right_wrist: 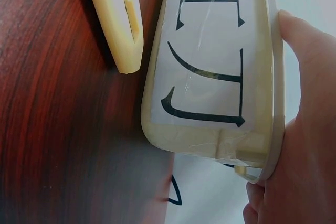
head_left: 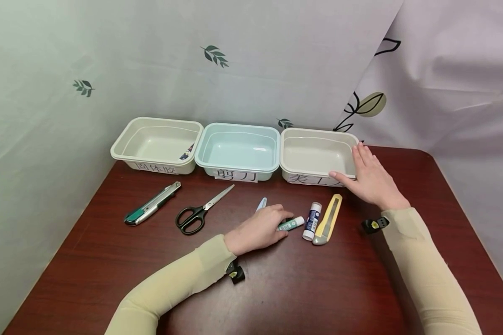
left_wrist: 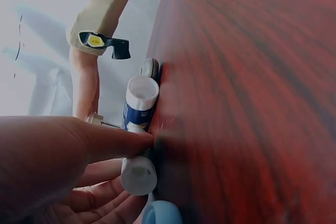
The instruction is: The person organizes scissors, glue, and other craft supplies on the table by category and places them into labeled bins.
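My left hand (head_left: 261,230) is over the middle of the table and grips a green-and-white glue stick (head_left: 292,224) between thumb and fingers. The left wrist view shows the stick's white end (left_wrist: 139,176) under the thumb. A blue-and-white glue stick (head_left: 312,221) lies just right of it, beside a yellow utility knife (head_left: 329,218). Part of a light blue object (head_left: 261,204) sticks out behind the left hand; the rest is hidden. My right hand (head_left: 373,179) rests on the right corner of the beige bin (head_left: 297,171), fingers straight along its side, thumb at the front rim.
A light blue bin (head_left: 239,168) and another beige bin (head_left: 155,160) continue the row leftward, all with paper labels. A glue stick (head_left: 187,152) shows inside the left bin. Black-handled scissors (head_left: 199,214) and a green-and-silver utility knife (head_left: 152,204) lie on the table's left side.
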Demonstrator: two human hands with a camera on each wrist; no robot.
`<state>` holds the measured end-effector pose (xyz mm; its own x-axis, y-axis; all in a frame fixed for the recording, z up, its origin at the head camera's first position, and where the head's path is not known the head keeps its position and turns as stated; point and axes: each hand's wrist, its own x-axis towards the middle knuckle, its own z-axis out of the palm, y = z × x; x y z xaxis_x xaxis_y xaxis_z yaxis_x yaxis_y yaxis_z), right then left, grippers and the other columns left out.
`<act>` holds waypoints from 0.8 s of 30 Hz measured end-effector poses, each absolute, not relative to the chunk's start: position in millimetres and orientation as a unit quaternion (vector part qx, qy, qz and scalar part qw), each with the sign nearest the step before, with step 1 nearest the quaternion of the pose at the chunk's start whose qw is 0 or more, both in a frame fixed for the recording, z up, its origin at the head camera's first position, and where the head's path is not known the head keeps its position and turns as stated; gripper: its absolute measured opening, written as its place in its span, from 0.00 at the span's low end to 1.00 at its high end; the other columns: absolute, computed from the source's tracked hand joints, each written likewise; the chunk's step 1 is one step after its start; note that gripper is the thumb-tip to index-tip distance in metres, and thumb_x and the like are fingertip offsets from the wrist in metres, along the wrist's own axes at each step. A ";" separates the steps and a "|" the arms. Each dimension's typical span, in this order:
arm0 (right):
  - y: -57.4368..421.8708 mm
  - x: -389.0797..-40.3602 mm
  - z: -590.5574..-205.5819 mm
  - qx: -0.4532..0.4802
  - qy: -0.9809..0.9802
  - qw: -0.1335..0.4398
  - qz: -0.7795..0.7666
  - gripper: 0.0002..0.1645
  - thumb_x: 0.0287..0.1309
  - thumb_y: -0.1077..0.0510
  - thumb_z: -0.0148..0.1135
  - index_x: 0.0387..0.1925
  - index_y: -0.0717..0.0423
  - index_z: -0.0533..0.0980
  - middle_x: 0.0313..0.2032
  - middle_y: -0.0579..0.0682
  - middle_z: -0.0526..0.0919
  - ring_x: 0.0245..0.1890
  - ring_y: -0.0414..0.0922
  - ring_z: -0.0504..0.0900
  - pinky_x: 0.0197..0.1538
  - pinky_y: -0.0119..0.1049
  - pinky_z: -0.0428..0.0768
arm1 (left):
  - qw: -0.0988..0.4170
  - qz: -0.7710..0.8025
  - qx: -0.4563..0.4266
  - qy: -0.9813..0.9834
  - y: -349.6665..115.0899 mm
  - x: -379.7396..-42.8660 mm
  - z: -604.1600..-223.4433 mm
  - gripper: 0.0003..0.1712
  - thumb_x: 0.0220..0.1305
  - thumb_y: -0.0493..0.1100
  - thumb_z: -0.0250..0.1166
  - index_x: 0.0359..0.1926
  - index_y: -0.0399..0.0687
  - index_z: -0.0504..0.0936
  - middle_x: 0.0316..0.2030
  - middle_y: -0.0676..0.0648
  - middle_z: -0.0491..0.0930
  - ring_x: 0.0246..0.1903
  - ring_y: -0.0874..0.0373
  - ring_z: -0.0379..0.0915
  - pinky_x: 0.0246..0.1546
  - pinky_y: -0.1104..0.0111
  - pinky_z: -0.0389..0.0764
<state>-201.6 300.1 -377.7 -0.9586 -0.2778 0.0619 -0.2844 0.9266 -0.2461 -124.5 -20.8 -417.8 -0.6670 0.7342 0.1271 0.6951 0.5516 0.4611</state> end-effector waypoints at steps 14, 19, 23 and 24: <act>299.6 -199.4 -375.9 0.145 -0.980 0.016 0.132 0.63 0.68 0.27 0.50 0.76 0.75 0.42 0.77 0.70 0.38 0.78 0.58 0.34 0.76 0.50 0.36 | 0.052 0.249 0.378 0.890 -22.5 -125.9 -415.4 0.18 0.66 0.38 0.68 0.57 0.44 0.85 0.39 0.52 0.78 0.37 0.63 0.70 0.40 0.71 0.75; 299.2 -199.6 -375.8 0.146 -0.980 0.016 0.134 0.63 0.68 0.27 0.50 0.76 0.74 0.42 0.77 0.70 0.38 0.78 0.58 0.35 0.76 0.50 0.36 | 0.048 0.251 0.374 0.892 -23.2 -125.7 -412.6 0.18 0.67 0.38 0.68 0.57 0.44 0.85 0.42 0.51 0.80 0.39 0.62 0.73 0.41 0.68 0.77; 299.2 -200.1 -375.9 0.145 -0.980 0.014 0.134 0.63 0.68 0.27 0.50 0.76 0.74 0.41 0.77 0.70 0.37 0.78 0.58 0.34 0.76 0.49 0.35 | 0.035 0.250 0.365 0.896 -25.5 -127.9 -407.3 0.19 0.68 0.39 0.68 0.58 0.42 0.84 0.43 0.50 0.80 0.39 0.59 0.75 0.42 0.65 0.79; 299.3 -200.2 -375.8 0.145 -0.980 0.013 0.133 0.63 0.68 0.27 0.50 0.76 0.74 0.41 0.77 0.70 0.37 0.78 0.58 0.34 0.76 0.49 0.35 | 0.029 0.253 0.362 0.897 -26.3 -129.1 -405.8 0.19 0.68 0.39 0.68 0.58 0.42 0.84 0.42 0.50 0.80 0.39 0.59 0.76 0.42 0.65 0.79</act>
<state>-200.2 299.3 -375.8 -0.9577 -0.2804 0.0642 -0.2874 0.9225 -0.2577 -129.1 -26.3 -405.8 -0.7364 0.6637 0.1314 0.6347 0.6103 0.4741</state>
